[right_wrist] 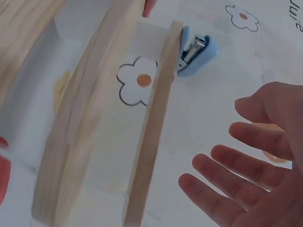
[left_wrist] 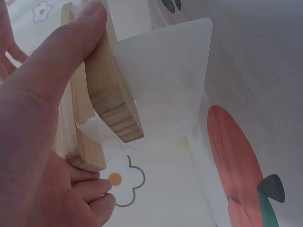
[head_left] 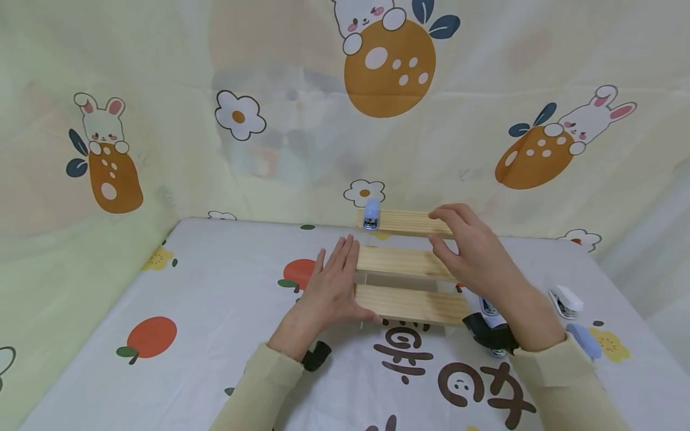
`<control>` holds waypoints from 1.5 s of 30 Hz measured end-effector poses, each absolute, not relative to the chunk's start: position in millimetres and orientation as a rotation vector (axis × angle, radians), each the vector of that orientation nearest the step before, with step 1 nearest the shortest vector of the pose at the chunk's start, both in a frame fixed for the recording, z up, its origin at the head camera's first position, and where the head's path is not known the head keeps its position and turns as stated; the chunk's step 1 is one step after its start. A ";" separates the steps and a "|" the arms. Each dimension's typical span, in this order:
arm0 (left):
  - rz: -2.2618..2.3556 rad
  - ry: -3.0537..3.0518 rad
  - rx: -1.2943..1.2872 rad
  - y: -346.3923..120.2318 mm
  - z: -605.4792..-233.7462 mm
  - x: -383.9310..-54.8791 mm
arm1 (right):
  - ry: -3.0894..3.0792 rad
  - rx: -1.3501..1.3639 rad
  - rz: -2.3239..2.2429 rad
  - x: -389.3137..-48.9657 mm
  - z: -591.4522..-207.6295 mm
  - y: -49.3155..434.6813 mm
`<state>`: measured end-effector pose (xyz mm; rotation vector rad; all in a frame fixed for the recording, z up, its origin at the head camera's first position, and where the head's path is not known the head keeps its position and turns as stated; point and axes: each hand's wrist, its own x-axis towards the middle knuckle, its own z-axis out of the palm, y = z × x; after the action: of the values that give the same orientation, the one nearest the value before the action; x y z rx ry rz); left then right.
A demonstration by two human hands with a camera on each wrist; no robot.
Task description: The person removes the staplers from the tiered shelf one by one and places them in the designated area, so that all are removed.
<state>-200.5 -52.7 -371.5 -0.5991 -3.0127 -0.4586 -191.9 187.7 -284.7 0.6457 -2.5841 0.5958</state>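
Observation:
A stepped rack with three pale wooden planks and translucent side panels stands on the table; its front plank [head_left: 412, 302] is lowest. My left hand [head_left: 334, 293] holds the rack's left end, thumb on the front plank [left_wrist: 109, 90] and fingers by the middle plank [head_left: 401, 261]. On the left end of the back plank [head_left: 406, 222] sits a small light-blue stapler [head_left: 371, 215], also visible in the right wrist view beside the plank [right_wrist: 154, 127]. My right hand [head_left: 474, 251] hovers over the planks' right end, its fingers [right_wrist: 227, 189] spread and holding nothing.
Right of the rack lie a white mini stapler [head_left: 566, 301] and a light-blue object [head_left: 584, 341]. Another small stapler [head_left: 487, 306] is partly hidden behind the right wrist's black strap [head_left: 487, 332]. A patterned cloth [head_left: 291, 149] hangs behind the table.

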 end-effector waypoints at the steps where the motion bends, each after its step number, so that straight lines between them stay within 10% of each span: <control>1: -0.458 -3.015 -0.600 -52.7 -371.4 -200.4 | -2.588 0.649 0.599 -193.3 -285.2 185.4; 45: -0.376 -3.052 -0.588 -52.7 -370.3 -201.2 | -2.692 0.767 0.475 -250.5 -296.1 101.8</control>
<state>-201.2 -52.7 -370.3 -0.5881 -3.0517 -0.3757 -250.5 101.8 -296.1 0.7670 -2.6923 0.4748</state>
